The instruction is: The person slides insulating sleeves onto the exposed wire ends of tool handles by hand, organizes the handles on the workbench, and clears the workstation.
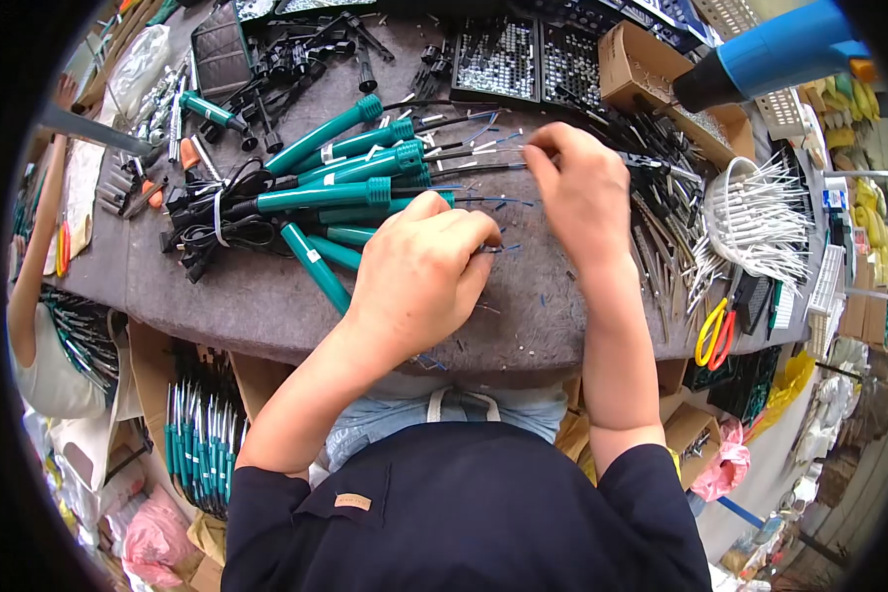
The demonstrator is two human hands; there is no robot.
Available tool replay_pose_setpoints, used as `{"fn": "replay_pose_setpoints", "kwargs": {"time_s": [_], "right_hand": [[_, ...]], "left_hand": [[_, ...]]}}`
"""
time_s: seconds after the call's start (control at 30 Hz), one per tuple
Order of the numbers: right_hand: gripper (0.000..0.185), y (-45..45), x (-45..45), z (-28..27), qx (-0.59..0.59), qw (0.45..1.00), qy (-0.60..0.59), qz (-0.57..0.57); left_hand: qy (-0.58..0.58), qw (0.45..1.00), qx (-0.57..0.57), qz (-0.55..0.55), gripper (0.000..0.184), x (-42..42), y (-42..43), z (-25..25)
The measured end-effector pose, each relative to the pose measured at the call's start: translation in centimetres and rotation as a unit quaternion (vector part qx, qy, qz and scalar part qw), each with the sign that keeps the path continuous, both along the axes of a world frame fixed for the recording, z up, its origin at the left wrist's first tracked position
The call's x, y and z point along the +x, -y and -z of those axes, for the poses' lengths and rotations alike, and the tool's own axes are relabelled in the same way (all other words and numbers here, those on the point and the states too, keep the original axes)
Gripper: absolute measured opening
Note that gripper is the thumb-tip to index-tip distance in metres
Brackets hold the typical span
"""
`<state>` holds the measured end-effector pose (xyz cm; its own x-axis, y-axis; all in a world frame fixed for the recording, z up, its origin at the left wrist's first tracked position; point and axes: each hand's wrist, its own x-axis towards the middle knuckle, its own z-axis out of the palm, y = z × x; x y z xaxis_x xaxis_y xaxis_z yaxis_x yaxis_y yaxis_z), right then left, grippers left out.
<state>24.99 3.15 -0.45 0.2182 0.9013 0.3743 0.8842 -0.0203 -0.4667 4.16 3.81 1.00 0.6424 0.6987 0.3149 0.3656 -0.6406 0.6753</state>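
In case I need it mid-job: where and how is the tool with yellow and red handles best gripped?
Probably by the yellow handle and red handle together, with the right hand coming from the near side. Both handles point toward the person at the near edge of the tabletop; the other end points away, toward the white bundle.

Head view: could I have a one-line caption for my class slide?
Left hand and right hand among wires beside green handles on a crowded bench.
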Motion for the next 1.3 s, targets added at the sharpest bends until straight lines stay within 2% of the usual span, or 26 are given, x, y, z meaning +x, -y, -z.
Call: {"fn": "replay_pose_setpoints", "kwargs": {"time_s": [0.03, 0.13, 0.23, 0.37, 0.77, 0.97, 1.07, 1.17, 1.3], "right_hand": [[0.012, 1.3, -0.1, -0.6, -0.002, 1.000, -0.017, 0.017], [0.009, 5.7, -1.3, -2.4, -0.044, 0.955, -0.293, 0.011], [0.010, 8.3, -1.7, -1.4, -0.071, 0.927, -0.369, -0.009], [0.010, 9.2, -2.1, -0.1, -0.060, 0.899, -0.434, -0.004], [0.010, 9.2, -2.7, 0.2, -0.045, 0.917, -0.396, -0.029], [0.016, 9.2, -2.6, -0.5, -0.151, 0.886, -0.439, 0.019], [0.015, 9.1, -3.0, 0.1, -0.093, 0.886, -0.453, -0.015], [0.013, 8.9, -3.8, -0.1, -0.038, 0.906, -0.419, -0.041], [0.012, 8.4, -5.0, -1.5, -0.084, 0.935, -0.342, -0.042]], "left_hand": [[0.007, 1.000, -0.019, -0.007, 0.016, 0.0, 0.0, -0.2], [0.008, 0.999, -0.035, 0.006, 0.016, 0.0, -0.1, 0.1], [-0.006, 0.997, -0.070, -0.002, 0.013, 0.3, 0.0, -0.2], [0.022, 0.998, -0.051, 0.002, 0.009, 0.5, 0.0, 0.0], [0.003, 0.997, -0.074, 0.011, 0.011, 0.3, -0.1, -0.2], [0.026, 0.995, -0.094, 0.027, 0.011, 0.2, -0.3, -0.4], [0.053, 0.988, -0.145, 0.023, 0.011, -0.3, -0.4, -0.3], [0.069, 0.980, -0.184, 0.013, 0.010, -0.6, -0.1, 0.0], [0.087, 0.979, -0.185, -0.002, 0.010, -0.5, 0.3, 0.4]]}}
